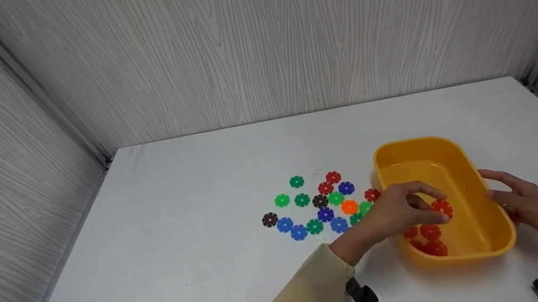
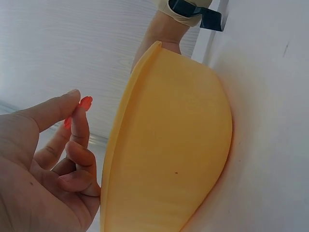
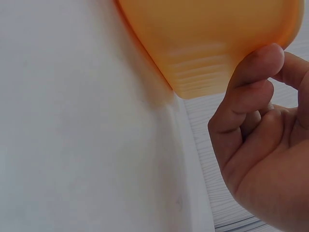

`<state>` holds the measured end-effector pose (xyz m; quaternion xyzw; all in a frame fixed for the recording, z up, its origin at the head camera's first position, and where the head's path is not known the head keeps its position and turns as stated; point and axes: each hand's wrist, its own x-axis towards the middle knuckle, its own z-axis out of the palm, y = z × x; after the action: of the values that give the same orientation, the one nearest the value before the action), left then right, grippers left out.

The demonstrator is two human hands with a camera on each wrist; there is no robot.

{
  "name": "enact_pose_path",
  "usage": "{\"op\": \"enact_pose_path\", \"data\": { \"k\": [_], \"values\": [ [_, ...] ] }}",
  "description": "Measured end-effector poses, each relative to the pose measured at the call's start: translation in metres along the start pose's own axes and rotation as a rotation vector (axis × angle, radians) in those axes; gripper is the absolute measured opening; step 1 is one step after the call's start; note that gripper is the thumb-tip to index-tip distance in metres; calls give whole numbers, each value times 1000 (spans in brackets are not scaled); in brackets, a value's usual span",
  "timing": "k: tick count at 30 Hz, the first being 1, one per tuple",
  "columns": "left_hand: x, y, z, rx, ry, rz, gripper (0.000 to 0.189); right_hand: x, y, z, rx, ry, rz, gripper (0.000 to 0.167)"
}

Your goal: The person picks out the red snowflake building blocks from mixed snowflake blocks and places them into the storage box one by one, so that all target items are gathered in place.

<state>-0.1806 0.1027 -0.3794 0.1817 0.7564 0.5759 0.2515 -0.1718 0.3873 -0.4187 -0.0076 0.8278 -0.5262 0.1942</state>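
A red snowflake building disc (image 1: 442, 209) is pinched between the thumb and index finger of my left hand (image 1: 400, 212). That hand is over the left part of a yellow plastic tub (image 1: 471, 189); in the left wrist view the red disc (image 2: 86, 103) shows edge-on at the fingertips. Several more red discs (image 1: 431, 232) lie inside the tub below the hand. At the tub's right side my right hand (image 1: 534, 209) holds the rim with curled fingers. From the right wrist, those fingers (image 3: 253, 65) rest against the tub's outer wall (image 3: 203, 48).
Left of the tub, loose snowflake discs lie spread on the white table (image 1: 182, 251): green (image 1: 296, 181), blue (image 1: 299, 232), black (image 1: 269, 219), orange (image 1: 349, 207) and red (image 1: 333, 177). My left forearm partly covers this group's near right side. Wood-grain panels (image 1: 251, 40) enclose the table.
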Motion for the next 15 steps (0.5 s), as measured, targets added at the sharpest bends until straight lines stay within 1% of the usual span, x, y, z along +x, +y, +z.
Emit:
{"op": "enact_pose_path", "data": {
  "k": [2, 4, 8, 12, 15],
  "values": [
    [0, 0, 0, 17, -11, 4, 24, 0, 0, 0, 8, 4, 9, 61],
    [0, 0, -1, 36, -21, 17, 25, 0, 1, -1, 5, -6, -5, 61],
    [1, -2, -5, 66, -25, 69, 26, 0, 2, -1, 8, -12, -13, 60],
    [1, -4, -15, 77, 11, 118, 26, 0, 1, -1, 7, -4, -10, 60],
    [3, -7, -27, 106, 58, 146, 27, -1, 1, -1, 6, -3, -23, 59]
  ]
}}
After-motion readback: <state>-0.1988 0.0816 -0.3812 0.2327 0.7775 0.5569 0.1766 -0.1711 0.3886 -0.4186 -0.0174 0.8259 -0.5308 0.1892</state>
